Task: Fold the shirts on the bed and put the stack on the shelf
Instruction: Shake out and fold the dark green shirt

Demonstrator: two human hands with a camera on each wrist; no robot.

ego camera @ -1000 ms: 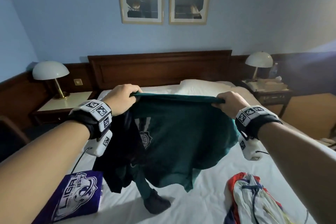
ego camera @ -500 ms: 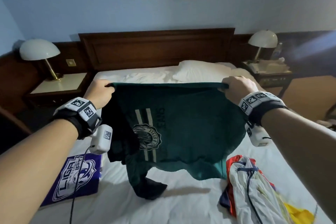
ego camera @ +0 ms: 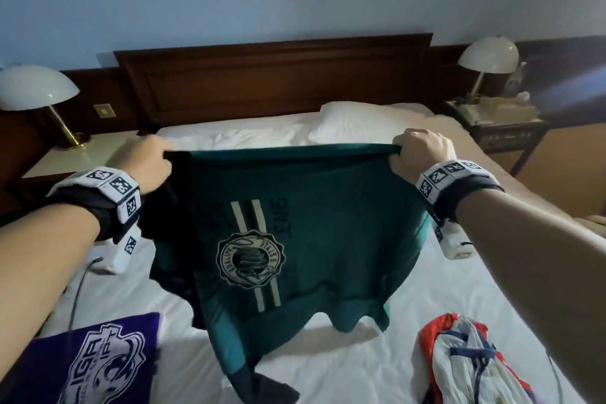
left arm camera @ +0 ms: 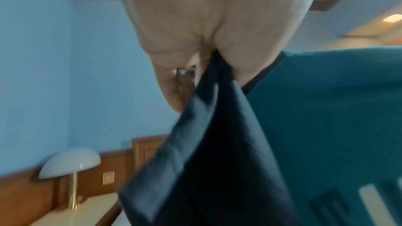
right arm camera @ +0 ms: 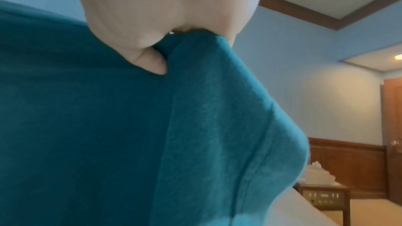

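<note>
A teal-green shirt with a round crest and two pale stripes hangs upside down over the white bed, stretched between both hands. My left hand grips its top left corner, where a dark navy sleeve bunches and hangs down. My right hand grips the top right corner, fingers curled round the teal cloth. The shirt's lower end trails onto the sheet. A folded purple shirt with a white logo lies at the bed's near left. A crumpled white, red and blue shirt lies at the near right.
A wooden headboard and a white pillow are at the far end. Nightstands with dome lamps flank the bed. A cable trails over the sheet at the left.
Both hands have spread apart and lowered, drawing the shirt's top edge taut and flat. The crest side now faces me fully, and the view has tilted down toward the bed.
</note>
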